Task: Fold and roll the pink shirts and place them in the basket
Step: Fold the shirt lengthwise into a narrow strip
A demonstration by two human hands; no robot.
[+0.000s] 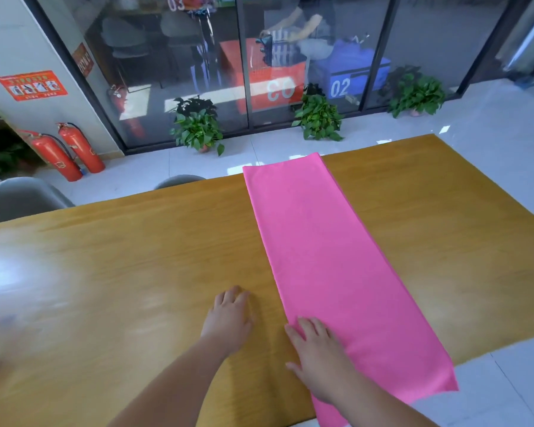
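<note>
Matt pink cloth on a glossy wood-grain table

The pink shirt (330,248) is smooth, matt cloth lying with hardly a wrinkle and no sheen. The table (142,257) under it has a yellow-brown wood-grain top, smooth and polished enough to throw back pale patches of light on its left side. The floor (490,134) is pale glossy tile with thin joints and bright reflections. The glass wall (173,66) behind is clear panes, shiny with reflections, set in dark matt frames (243,72). The fire extinguishers (82,149) have red painted bodies with a slight gloss. The chair (22,198) at the far edge has a grey shell, smooth and matt, plastic by its look.
</note>
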